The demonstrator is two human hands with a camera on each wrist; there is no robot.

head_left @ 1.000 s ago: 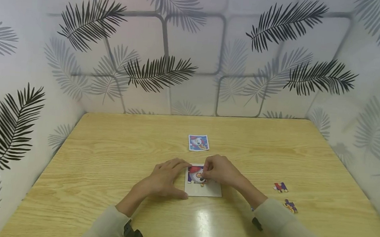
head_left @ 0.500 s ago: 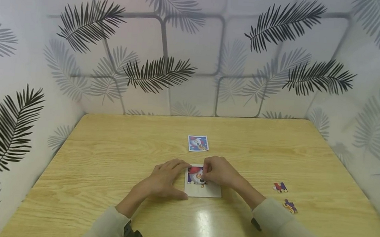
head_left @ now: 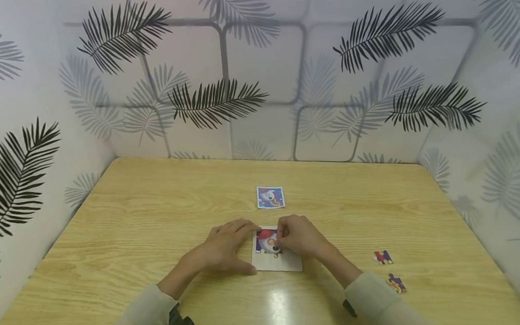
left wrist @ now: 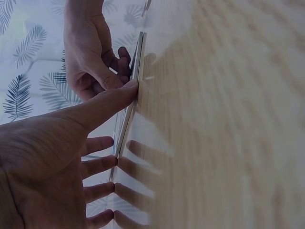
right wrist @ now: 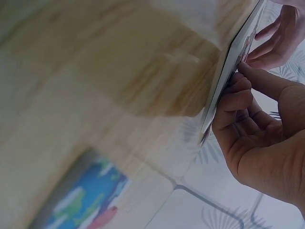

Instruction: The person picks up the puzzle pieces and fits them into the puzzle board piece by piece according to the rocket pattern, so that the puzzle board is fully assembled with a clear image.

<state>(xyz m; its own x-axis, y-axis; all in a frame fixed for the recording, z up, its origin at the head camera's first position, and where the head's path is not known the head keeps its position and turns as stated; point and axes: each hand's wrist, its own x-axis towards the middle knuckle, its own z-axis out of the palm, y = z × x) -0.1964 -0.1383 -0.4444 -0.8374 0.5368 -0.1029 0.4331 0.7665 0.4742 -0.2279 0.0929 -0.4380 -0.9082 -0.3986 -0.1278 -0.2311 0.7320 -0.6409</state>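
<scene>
A partly filled jigsaw puzzle board [head_left: 262, 262] lies on the table, with a character in a red cap in its upper part. My left hand [head_left: 227, 247] spans the board's left side, its thumb touching the near edge and its index finger the far left corner. In the left wrist view, the fingers [left wrist: 97, 168] are fairly straight and their tips rest at the table. Over the board's right part, my right hand [head_left: 302, 237] pinches a puzzle piece against the board between thumb and index finger. That piece is almost entirely hidden; the other right-hand fingers [right wrist: 238, 107] are curled.
A small reference picture card [head_left: 271, 197] lies beyond the board. Two loose puzzle pieces [head_left: 396, 283] lie right of my right forearm. A blurred blue-and-green printed piece [right wrist: 88, 195] shows in the right wrist view. Patterned walls stand behind and beside the wooden table [head_left: 169, 190].
The right hand has shifted very slightly over the board and stays pinched there. Its forearm now covers the bluish scrap that showed beside the sleeve one second ago. The left hand keeps its place.
</scene>
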